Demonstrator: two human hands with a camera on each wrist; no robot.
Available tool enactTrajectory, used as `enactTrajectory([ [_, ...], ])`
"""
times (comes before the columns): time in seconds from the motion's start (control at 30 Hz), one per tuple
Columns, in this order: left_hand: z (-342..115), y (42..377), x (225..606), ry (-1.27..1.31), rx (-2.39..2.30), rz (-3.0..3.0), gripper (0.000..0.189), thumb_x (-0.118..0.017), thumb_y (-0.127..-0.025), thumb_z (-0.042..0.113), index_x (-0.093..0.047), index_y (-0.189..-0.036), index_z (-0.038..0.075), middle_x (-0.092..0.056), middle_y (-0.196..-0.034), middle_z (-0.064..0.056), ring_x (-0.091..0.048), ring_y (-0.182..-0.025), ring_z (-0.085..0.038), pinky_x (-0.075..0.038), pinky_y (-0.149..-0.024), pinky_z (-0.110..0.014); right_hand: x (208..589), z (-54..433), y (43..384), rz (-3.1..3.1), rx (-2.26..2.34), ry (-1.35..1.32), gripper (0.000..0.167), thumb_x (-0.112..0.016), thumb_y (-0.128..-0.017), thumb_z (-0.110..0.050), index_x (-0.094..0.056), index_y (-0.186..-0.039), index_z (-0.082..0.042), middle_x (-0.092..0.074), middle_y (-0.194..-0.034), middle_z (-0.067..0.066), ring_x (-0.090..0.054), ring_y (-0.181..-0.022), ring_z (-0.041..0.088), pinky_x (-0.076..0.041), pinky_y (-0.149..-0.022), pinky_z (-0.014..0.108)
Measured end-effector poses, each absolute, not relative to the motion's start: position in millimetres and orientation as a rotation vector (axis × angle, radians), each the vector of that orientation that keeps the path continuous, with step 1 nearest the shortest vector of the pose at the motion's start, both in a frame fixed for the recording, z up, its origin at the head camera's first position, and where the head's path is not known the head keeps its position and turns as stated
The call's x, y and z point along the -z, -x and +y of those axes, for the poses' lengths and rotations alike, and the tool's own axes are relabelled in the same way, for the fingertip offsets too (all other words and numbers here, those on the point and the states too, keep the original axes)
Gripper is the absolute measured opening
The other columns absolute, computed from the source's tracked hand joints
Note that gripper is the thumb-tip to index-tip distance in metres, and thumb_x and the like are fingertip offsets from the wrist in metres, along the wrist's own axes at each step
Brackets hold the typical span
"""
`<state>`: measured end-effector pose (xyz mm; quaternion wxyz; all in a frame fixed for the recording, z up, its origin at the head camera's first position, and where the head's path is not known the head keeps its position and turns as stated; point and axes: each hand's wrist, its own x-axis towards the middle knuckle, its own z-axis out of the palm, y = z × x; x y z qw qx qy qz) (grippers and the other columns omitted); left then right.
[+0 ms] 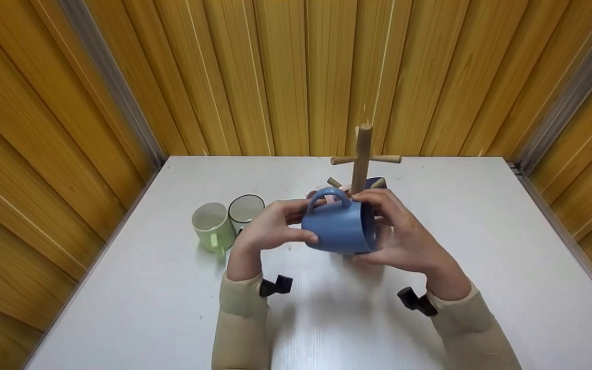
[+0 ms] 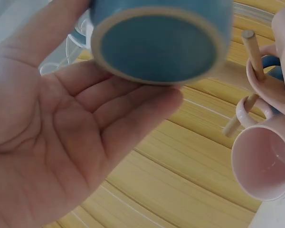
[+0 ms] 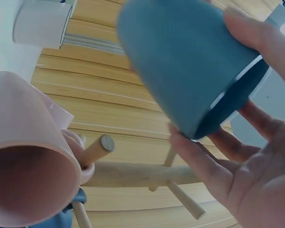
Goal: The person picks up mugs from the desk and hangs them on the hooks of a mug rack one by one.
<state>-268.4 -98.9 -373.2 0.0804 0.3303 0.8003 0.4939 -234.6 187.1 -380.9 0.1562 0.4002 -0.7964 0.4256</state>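
A blue mug (image 1: 334, 226) is held on its side in both hands above the table, its handle up and its mouth facing right. My left hand (image 1: 275, 226) holds it near the base, thumb in front and fingers behind; the left wrist view shows the round underside (image 2: 159, 47). At the rim, my right hand (image 1: 404, 236) grips it between thumb and fingers. Just behind the mug stands a wooden mug tree (image 1: 362, 159) with its upper pegs bare. Pink mugs (image 2: 263, 164) hang by their handles from lower pegs, mostly hidden in the head view.
Left of the hands, a pale green mug (image 1: 211, 221) stands upright beside a white mug with a dark rim (image 1: 247, 208). A dark blue mug (image 1: 377, 182) shows behind the tree. Wood-panelled walls (image 1: 285, 77) border the white table (image 1: 136, 288).
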Motion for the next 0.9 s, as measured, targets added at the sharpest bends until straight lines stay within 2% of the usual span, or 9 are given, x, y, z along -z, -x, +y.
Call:
enactTrajectory([
  [0.13, -92, 277, 378, -0.807, -1.771, 2.369, 0.055, -0.079, -0.090, 0.008, -0.059, -0.140, -0.004, -0.065, -0.138, -0.023, -0.066, -0.125, -0.033, -0.054, -0.107, -0.043, 380, 179, 239, -2.286, -1.293, -0.937, 0.101, -0.101, -0.061, -0.012, -0.047, -0.146, -0.011, -0.054, -0.138, 0.010, -0.059, -0.120, 0.020, -0.058, -0.094, 0.042],
  [0.27, -78, 285, 385, -0.545, -2.071, 2.348, 0.046, -0.072, -0.096, 0.012, -0.062, -0.139, -0.002, -0.065, -0.138, -0.022, -0.064, -0.129, -0.033, -0.051, -0.110, -0.047, 378, 170, 244, -2.319, -1.421, -0.698, 0.098, -0.098, -0.065, -0.009, -0.044, -0.147, -0.011, -0.054, -0.133, 0.016, -0.061, -0.114, 0.028, -0.055, -0.096, 0.048],
  [0.37, -67, 291, 390, -0.381, -2.213, 2.311, 0.043, -0.068, -0.101, 0.020, -0.063, -0.138, 0.000, -0.065, -0.139, -0.022, -0.062, -0.132, -0.034, -0.052, -0.109, -0.047, 376, 164, 249, -2.344, -1.470, -0.569, 0.097, -0.097, -0.068, -0.013, -0.043, -0.148, -0.011, -0.051, -0.135, 0.017, -0.060, -0.116, 0.034, -0.053, -0.099, 0.055],
  [0.47, -59, 295, 394, -0.265, -2.268, 2.286, 0.042, -0.064, -0.103, 0.025, -0.064, -0.136, -0.002, -0.064, -0.139, -0.023, -0.063, -0.130, -0.037, -0.055, -0.104, -0.046, 374, 161, 253, -2.396, -1.467, -0.464, 0.098, -0.097, -0.070, -0.020, -0.041, -0.150, -0.012, -0.049, -0.138, 0.016, -0.058, -0.119, 0.036, -0.052, -0.102, 0.057],
  [0.67, -52, 300, 403, -0.224, -2.290, 2.253, 0.043, -0.060, -0.106, 0.027, -0.065, -0.133, -0.006, -0.064, -0.137, -0.027, -0.062, -0.128, -0.042, -0.056, -0.100, -0.047, 375, 156, 259, -2.477, -1.447, -0.332, 0.100, -0.096, -0.071, -0.032, -0.040, -0.151, -0.012, -0.047, -0.141, 0.016, -0.054, -0.123, 0.035, -0.049, -0.107, 0.057],
  [0.9, -47, 304, 409, -0.181, -2.267, 2.243, 0.045, -0.060, -0.105, 0.029, -0.066, -0.131, -0.007, -0.066, -0.133, -0.027, -0.066, -0.124, -0.040, -0.057, -0.099, -0.045, 380, 155, 261, -2.521, -1.384, -0.281, 0.101, -0.094, -0.072, -0.042, -0.038, -0.151, -0.011, -0.042, -0.147, 0.017, -0.047, -0.135, 0.035, -0.045, -0.112, 0.060],
])
